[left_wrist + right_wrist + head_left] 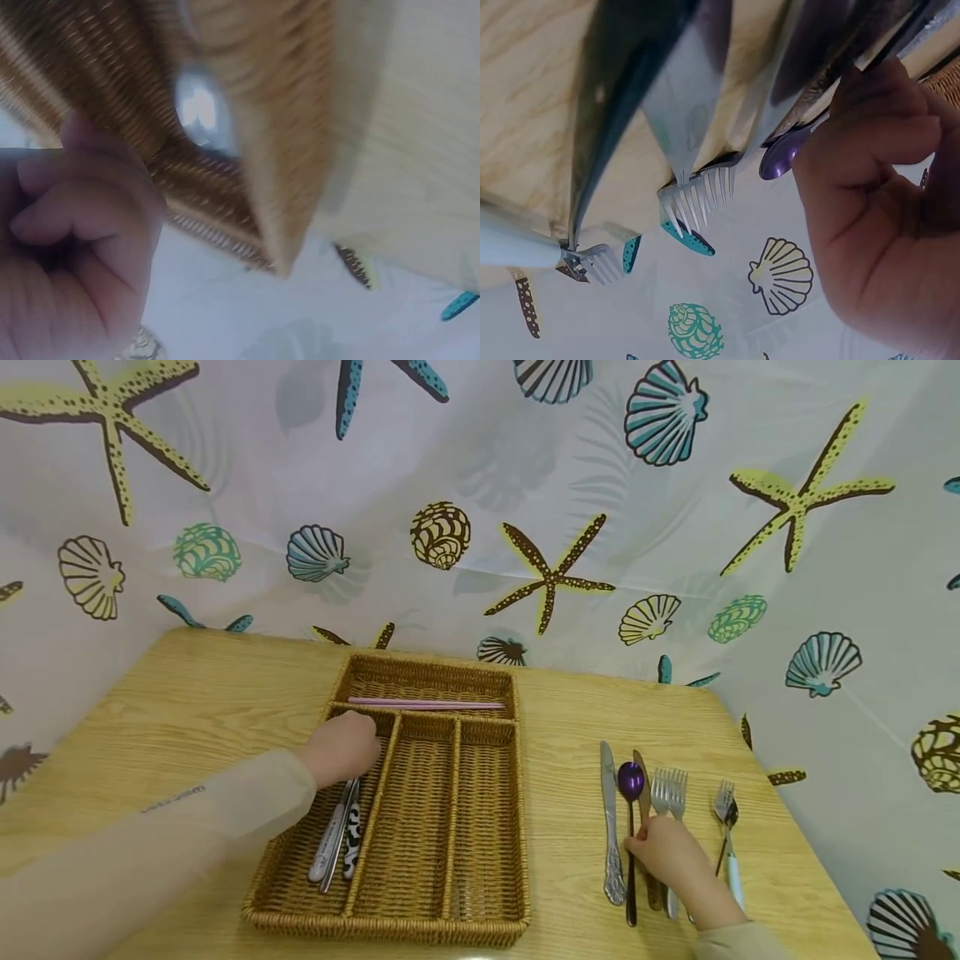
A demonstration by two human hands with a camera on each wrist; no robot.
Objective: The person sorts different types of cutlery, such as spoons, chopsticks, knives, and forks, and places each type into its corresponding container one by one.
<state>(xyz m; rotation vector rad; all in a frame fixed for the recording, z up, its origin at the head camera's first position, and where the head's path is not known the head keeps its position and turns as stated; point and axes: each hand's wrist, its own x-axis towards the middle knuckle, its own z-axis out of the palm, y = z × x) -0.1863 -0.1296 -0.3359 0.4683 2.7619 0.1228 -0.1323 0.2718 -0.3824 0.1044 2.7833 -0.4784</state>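
Observation:
My left hand (345,747) hangs over the left compartment of a wicker cutlery tray (416,929), fingers curled, with nothing visible in its grasp. Beneath it lie several utensils, among them one with a black-and-white spotted handle (352,843). A shiny spoon bowl (201,112) shows inside the tray in the left wrist view, apart from the fingers. On the table to the right, my right hand (671,852) pinches the dark handle of a purple spoon (631,781). Beside that spoon lie an ornate silver knife (610,810), a bronze knife (642,785) and silver forks (669,789), partly hidden by the hand.
Pink chopsticks (427,703) lie in the tray's far compartment. Further right, a fork with a pale blue handle (734,881) crosses a small dark spoon (731,814). A shell-patterned cloth (450,468) hangs behind the wooden table (225,693).

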